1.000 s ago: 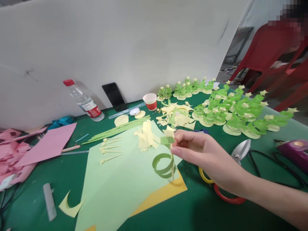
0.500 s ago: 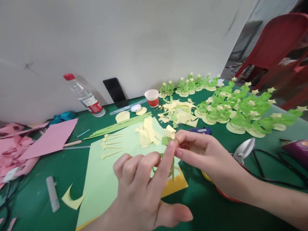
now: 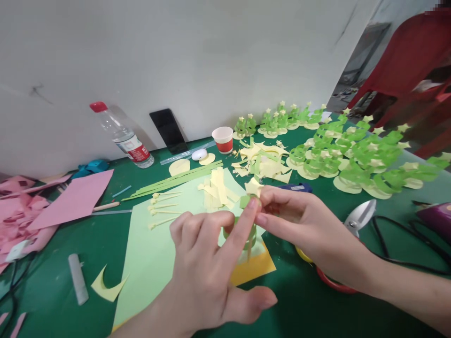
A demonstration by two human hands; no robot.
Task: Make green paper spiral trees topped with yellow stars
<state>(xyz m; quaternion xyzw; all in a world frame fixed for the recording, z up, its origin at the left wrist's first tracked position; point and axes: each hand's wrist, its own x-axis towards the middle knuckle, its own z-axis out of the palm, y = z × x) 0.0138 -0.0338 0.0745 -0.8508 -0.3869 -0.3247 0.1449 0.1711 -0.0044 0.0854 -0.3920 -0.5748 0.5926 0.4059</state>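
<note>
Paper tree (image 3: 244, 202), just one, one star (image 3: 252, 187) atop, right hand (image 3: 303, 225) pinching

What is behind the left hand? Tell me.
Parts of a green coil and a stick, plus the green sheet and yellow sheet. The left hand covers the rest of the coil; whatever else it hides cannot be seen.

- R hand (image 3: 299, 223) pinching star-topped paper tree (image 3: 253, 187)
- L hand (image 3: 207, 263) touching its grn strip (image 3: 244, 202) w/ index fingertip (image 3: 252, 205)
- scissors (image 3: 361, 216) lying nr R hand
- more trees (image 3: 357, 152) standing far R
- phone (image 3: 169, 130) leaning on wall (image 3: 246, 56)
</note>
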